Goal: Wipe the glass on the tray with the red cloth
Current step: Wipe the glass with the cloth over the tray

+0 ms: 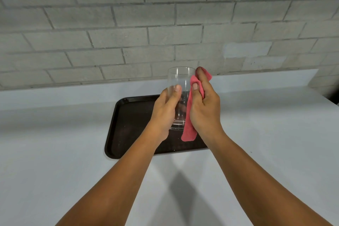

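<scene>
The left hand (166, 110) grips the glass (180, 95) upright above the tray (128, 124). Beside it, the right hand (203, 108) clamps the red cloth (190, 128) against the glass's side. Best turn the glass slowly, keeping firm, even pressure.

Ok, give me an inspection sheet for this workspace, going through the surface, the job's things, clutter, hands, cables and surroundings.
Surface: white counter, with a dark tray lying on it.
Job's things: clear glass held upright over the tray; whether its base touches the tray cannot be told. Red cloth lies against the glass's right side, with its end hanging down.
Clutter: nothing seen, apart from small pale specks on the tray.
Hands: left hand grips the glass; right hand holds the red cloth to it.
Cables: nothing seen.
Surroundings: grey brick wall behind the counter.
</scene>
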A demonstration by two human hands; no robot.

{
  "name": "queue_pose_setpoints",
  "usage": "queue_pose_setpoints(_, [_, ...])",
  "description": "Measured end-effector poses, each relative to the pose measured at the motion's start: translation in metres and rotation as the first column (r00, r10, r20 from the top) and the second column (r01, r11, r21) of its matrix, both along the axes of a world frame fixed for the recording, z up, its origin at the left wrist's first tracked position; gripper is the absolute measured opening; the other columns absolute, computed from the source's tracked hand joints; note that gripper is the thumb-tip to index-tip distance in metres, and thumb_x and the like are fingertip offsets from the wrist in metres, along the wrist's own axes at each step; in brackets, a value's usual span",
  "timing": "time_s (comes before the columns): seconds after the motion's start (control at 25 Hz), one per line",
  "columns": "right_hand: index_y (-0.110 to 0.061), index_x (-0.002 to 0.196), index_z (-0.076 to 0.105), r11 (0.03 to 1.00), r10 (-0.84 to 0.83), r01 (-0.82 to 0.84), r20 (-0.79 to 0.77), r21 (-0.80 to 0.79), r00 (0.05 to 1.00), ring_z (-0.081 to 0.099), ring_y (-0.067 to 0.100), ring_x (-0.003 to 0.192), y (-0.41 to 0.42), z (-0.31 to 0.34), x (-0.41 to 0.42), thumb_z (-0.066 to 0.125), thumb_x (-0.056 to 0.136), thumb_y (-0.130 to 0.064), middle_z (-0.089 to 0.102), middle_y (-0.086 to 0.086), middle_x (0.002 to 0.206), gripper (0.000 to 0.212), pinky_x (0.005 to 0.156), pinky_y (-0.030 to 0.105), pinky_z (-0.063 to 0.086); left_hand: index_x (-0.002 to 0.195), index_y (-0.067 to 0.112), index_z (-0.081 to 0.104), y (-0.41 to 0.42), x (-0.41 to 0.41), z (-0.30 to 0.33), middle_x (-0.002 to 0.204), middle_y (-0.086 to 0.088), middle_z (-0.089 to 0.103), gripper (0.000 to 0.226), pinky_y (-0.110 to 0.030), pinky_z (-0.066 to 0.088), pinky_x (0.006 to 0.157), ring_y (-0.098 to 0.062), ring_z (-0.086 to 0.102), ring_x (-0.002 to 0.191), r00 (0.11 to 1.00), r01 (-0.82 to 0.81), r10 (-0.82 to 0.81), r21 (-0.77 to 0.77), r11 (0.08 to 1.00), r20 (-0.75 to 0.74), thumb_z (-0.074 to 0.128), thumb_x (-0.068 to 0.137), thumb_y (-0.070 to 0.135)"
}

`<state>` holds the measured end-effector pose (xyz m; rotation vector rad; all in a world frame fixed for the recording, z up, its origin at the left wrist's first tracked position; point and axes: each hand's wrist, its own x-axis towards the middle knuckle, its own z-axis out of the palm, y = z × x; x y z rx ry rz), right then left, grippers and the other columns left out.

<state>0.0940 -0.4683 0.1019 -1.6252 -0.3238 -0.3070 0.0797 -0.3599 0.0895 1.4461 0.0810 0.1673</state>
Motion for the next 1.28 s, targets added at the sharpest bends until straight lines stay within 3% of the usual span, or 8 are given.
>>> queue_pose_setpoints(0.08, [-0.040,0.148,0.034,0.997,0.039,-0.034,0.062,-0.071,0.997,0.042,-0.019,0.122,0.004,0.000,-0.011,0.043,0.103,-0.030,0.036,-0.050,0.129,0.047,0.102,0.014,0.038,0.120,0.017,0.064,0.001,0.004,0.001,0.107,-0.007,0.077,0.054,-0.034,0.059,0.082,-0.018,0.074,0.097,0.999,-0.036,0.036,0.001,0.999,-0.032,0.054,0.091,0.062])
queue_pose_setpoints(0.2, [-0.032,0.147,0.038,0.955,0.112,-0.026,0.277,-0.296,0.954,0.036,0.005,0.139,0.008,-0.008,-0.033,0.046,0.101,-0.018,0.038,-0.016,0.150,0.049,0.110,0.024,0.034,0.117,0.018,0.067,0.007,0.007,0.002,0.103,-0.001,0.079,0.045,-0.036,0.057,0.085,-0.017,0.075,0.100,0.995,-0.066,0.062,-0.059,0.996,-0.072,0.053,0.095,0.055])
queue_pose_setpoints(0.4, [-0.035,0.150,0.030,0.943,0.065,-0.028,0.100,-0.333,0.993,0.040,0.007,0.137,0.003,0.005,-0.018,0.044,0.103,-0.023,0.037,-0.009,0.155,0.050,0.105,0.017,0.037,0.127,0.025,0.065,-0.001,0.002,-0.002,0.118,0.004,0.075,0.044,-0.045,0.049,0.106,-0.013,0.068,0.115,0.990,-0.070,0.060,-0.073,0.995,-0.126,0.050,0.098,0.054])
queue_pose_setpoints(0.52, [-0.031,0.149,0.034,0.924,0.049,0.035,0.209,-0.381,0.977,0.033,0.008,0.141,0.008,0.003,-0.030,0.048,0.101,-0.017,0.037,-0.007,0.155,0.052,0.112,0.027,0.036,0.122,0.020,0.066,0.003,0.005,0.001,0.108,0.003,0.078,0.041,-0.039,0.055,0.095,-0.016,0.072,0.107,0.992,-0.091,0.082,-0.087,0.992,-0.099,0.051,0.099,0.051])
queue_pose_setpoints(0.64, [-0.038,0.147,0.029,0.911,0.112,0.010,0.270,-0.413,0.956,0.027,-0.012,0.135,0.008,-0.014,-0.044,0.049,0.100,-0.013,0.033,-0.024,0.147,0.056,0.105,0.009,0.030,0.109,0.022,0.070,0.007,0.004,0.005,0.089,0.007,0.080,0.035,-0.029,0.058,0.077,-0.010,0.076,0.090,0.992,-0.102,0.093,-0.104,0.989,-0.090,0.053,0.098,0.051])
queue_pose_setpoints(0.8, [-0.041,0.148,0.030,0.954,-0.027,0.044,0.060,-0.296,0.998,0.055,-0.017,0.095,0.000,0.011,-0.014,0.045,0.103,-0.027,0.045,-0.041,0.114,0.050,0.087,0.007,0.044,0.118,0.014,0.068,-0.004,-0.006,0.001,0.115,-0.013,0.075,0.050,-0.046,0.056,0.096,-0.027,0.073,0.105,0.991,-0.086,0.078,-0.070,0.994,-0.110,0.052,0.096,0.056])
queue_pose_setpoints(1.04, [-0.037,0.148,0.032,0.886,0.075,0.065,0.280,-0.459,0.957,0.036,0.005,0.139,0.007,-0.008,-0.045,0.049,0.100,-0.015,0.040,-0.008,0.153,0.055,0.106,0.017,0.033,0.110,0.023,0.071,0.007,0.002,0.003,0.092,0.007,0.080,0.032,-0.031,0.057,0.079,-0.013,0.075,0.097,0.993,-0.075,0.066,-0.094,0.993,-0.094,0.052,0.100,0.048])
queue_pose_setpoints(1.28, [-0.036,0.147,0.037,0.994,0.009,-0.007,0.013,-0.109,1.000,0.047,-0.023,0.110,-0.009,0.011,-0.006,0.042,0.104,-0.025,0.046,-0.036,0.130,0.045,0.088,-0.002,0.037,0.118,0.011,0.069,0.002,-0.005,0.001,0.107,-0.011,0.077,0.068,-0.042,0.059,0.083,-0.026,0.074,0.093,0.999,0.026,-0.032,-0.157,0.987,-0.041,0.060,0.078,0.066])
